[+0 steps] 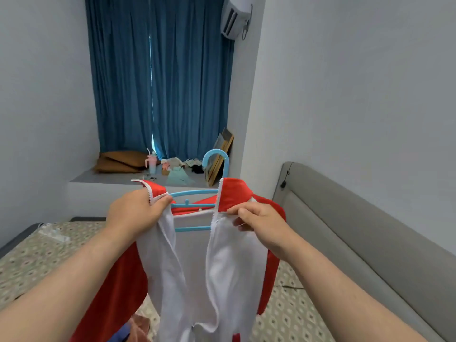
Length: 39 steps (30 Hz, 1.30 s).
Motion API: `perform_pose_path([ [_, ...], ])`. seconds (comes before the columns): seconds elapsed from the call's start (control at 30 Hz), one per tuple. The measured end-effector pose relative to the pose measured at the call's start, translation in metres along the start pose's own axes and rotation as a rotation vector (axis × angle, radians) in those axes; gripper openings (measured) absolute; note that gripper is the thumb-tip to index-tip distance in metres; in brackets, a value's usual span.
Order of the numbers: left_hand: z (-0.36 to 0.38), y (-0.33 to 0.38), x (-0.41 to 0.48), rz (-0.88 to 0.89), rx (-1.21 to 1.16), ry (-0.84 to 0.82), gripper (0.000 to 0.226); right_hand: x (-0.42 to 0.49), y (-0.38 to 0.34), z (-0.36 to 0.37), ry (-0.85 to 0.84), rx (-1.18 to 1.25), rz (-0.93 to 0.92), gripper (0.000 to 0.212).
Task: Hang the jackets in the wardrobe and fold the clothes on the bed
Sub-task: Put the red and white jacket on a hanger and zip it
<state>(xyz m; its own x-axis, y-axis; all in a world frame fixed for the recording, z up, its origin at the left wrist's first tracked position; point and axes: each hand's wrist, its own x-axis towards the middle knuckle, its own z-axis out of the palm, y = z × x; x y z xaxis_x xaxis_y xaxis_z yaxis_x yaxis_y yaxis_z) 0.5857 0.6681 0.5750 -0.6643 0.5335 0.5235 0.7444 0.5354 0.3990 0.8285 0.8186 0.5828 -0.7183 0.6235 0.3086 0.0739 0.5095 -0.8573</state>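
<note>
1. At the bottom edge of the view, a scrap of pink and blue cloth (137, 328) is seen on the bed (49, 255), partly hidden behind the jacket.
2. The bed, covered by a patterned sheet, is spread out below both arms. Its left edge is seen at the far left, and its right side is closed off by a grey headboard (357, 230) set against the wall.
3. A red jacket (222, 267) with a white lining is held up above the bed, its open front turned towards the camera.
4. The jacket's left front edge is pinched just under the collar by the left hand (138, 213). The right front edge is pinched beside the zip by the right hand (259, 223), at about the same height.
5. A blue hanger (192, 192) is seated inside the shoulders. Its bars are seen in the gap between the hands, and its hook rises above the collar.
6. Beyond the jacket, a raised window ledge (103, 177) is crowded with brown cushions (121, 161), a cup (151, 162) with a straw, small clutter, and picture frames (219, 156) leaned at the right.
7. Behind the ledge a blue curtain (160, 82) is drawn, and an air conditioner (234, 18) is mounted high on the right.
</note>
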Motion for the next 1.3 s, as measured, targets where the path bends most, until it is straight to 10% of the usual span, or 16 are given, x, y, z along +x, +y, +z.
perform_pose_path([
  [0.1,-0.006,0.000,-0.002,0.046,-0.014,0.047,0.053,0.008,0.008,-0.027,0.403,-0.538,-0.220,0.020],
  [0.17,-0.008,-0.001,-0.004,0.067,-0.023,0.040,0.050,0.014,0.014,-0.040,0.207,-0.795,-0.123,0.044],
  [0.3,-0.009,-0.001,-0.008,0.085,-0.084,-0.003,0.038,0.026,0.022,-0.040,-0.261,-0.716,0.123,0.036],
  [0.57,-0.018,-0.004,-0.011,-0.114,-0.847,0.171,0.005,0.028,0.036,-0.037,-0.096,-0.405,-0.004,0.019],
  [0.73,-0.032,-0.010,-0.024,0.463,-0.501,-0.274,0.014,0.029,0.034,-0.053,-0.043,-0.253,0.021,0.020],
  [0.87,-0.035,-0.018,-0.007,0.430,-0.297,-0.003,0.044,0.025,0.031,-0.051,-0.079,-0.212,0.035,0.022],
  [1.0,-0.019,-0.009,0.001,0.389,0.155,-0.359,0.029,0.029,0.035,-0.047,-0.079,-0.282,0.017,0.010],
  [1.3,-0.009,-0.003,-0.001,0.429,0.106,-0.330,0.033,0.026,0.006,-0.047,0.148,-0.228,-0.171,0.039],
])
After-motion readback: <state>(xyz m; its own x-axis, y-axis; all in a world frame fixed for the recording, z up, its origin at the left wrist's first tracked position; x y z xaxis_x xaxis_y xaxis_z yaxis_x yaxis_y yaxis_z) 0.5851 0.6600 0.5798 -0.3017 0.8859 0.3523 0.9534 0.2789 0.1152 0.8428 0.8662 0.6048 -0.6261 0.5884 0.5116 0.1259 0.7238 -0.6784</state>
